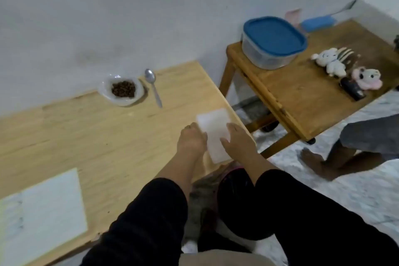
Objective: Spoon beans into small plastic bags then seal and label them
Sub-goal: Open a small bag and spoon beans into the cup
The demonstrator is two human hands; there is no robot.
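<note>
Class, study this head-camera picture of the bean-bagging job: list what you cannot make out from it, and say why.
1. Contents of the blue-lidded container: head view, opaque lid and cloudy wall hide them.
2. Whether the plastic bags are one or a stack: blurred, partly covered by the left hand and right hand.
3. Marks on the white sheet: cut by the left edge, too faint.
4. The dark object beside the pink toy: too small.

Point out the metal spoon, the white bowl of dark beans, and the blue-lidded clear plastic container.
metal spoon [153,88], head view, on its handle.
white bowl of dark beans [105,90], head view, on its rim.
blue-lidded clear plastic container [274,35], head view, on its lid.
</note>
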